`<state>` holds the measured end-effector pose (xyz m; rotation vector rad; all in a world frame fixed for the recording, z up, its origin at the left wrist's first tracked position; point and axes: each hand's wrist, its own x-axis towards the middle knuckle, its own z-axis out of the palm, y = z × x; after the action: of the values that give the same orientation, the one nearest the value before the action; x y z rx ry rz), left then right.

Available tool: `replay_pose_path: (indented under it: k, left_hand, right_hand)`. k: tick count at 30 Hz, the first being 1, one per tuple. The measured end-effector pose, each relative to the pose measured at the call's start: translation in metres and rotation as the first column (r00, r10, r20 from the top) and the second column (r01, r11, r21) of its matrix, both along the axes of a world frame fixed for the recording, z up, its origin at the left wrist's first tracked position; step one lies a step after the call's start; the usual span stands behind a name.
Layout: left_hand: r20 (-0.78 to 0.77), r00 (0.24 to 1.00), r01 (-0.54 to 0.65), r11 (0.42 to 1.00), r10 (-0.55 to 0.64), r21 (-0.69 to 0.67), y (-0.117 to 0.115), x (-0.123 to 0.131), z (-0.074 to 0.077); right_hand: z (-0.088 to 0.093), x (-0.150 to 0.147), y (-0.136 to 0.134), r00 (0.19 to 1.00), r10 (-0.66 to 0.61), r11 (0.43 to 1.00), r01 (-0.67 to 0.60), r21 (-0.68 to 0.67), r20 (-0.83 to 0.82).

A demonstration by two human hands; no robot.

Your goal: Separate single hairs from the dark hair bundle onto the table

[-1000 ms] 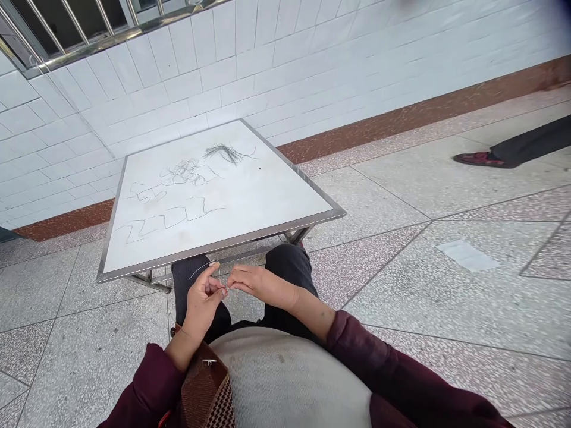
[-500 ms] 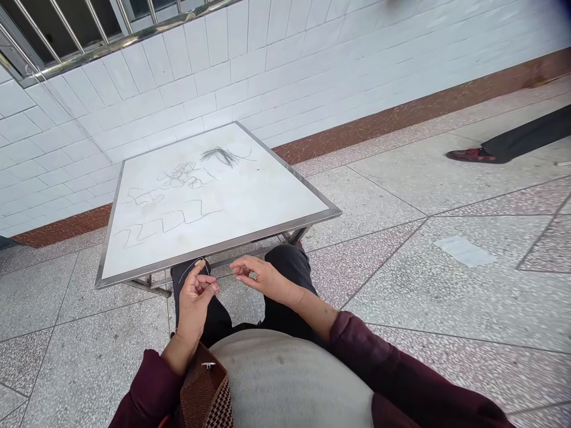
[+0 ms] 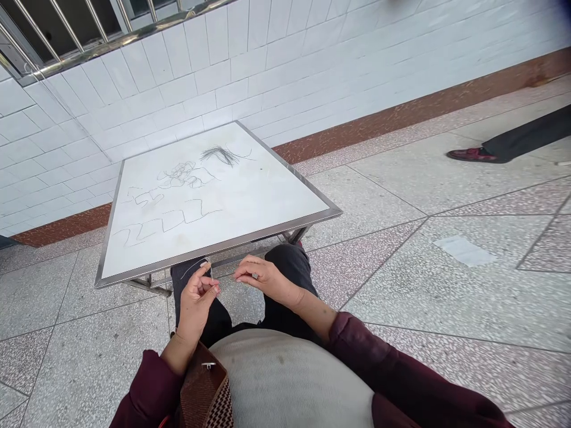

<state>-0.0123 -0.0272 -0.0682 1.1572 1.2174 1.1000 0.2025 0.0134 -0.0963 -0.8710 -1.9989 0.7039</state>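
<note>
My left hand [image 3: 197, 300] is raised over my lap just below the table's front edge, its fingers pinched on a thin wire [image 3: 193, 268] that curves up and left from the fingertips. A short way to its right, my right hand [image 3: 262, 278] has its fingers curled together in a pinch; what it holds is too small to make out. On the white table [image 3: 276, 199] lie several thin wires bent into zigzags [image 3: 165, 221], a tangle of bent pieces [image 3: 182, 174] and a dark bundle of straight wires [image 3: 219, 154].
The low metal-framed table stands against a white tiled wall with a brown skirting. Speckled floor tiles spread out to the right. Another person's leg and dark red shoe [image 3: 473, 155] lie on the floor at far right.
My hands, touching at the fingertips a second ago, have drawn apart. The left hand rose slightly with the wire. The view has shifted a little.
</note>
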Motion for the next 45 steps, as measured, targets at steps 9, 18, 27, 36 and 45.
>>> replay_pose_path:
  k: [9,18,27,36,45]
  left_hand:
    - [-0.015,0.999,0.032,0.999,-0.032,-0.025,-0.001,0.0,0.0]
    - [-0.004,0.999,0.046,0.999,-0.046,-0.029,-0.001,0.001,-0.008]
    - [0.001,0.999,0.042,0.999,-0.042,0.001,-0.001,0.003,-0.012]
    - [0.023,0.998,-0.059,0.998,0.059,0.024,-0.001,-0.002,-0.007]
    - [0.028,0.999,-0.046,0.998,0.045,0.034,-0.004,0.012,-0.008]
  right_hand:
    - [0.012,0.011,0.002,0.993,0.093,0.992,-0.099,0.074,0.079]
    - [0.021,0.016,0.006,0.968,0.18,0.963,-0.209,0.171,0.173]
    - [0.014,0.017,0.007,0.985,0.111,0.973,-0.134,0.187,0.133]
    - [0.015,0.033,0.008,0.96,-0.28,0.95,0.275,0.146,0.019]
    - [0.034,-0.037,-0.019,0.968,-0.15,0.989,0.145,0.04,0.203]
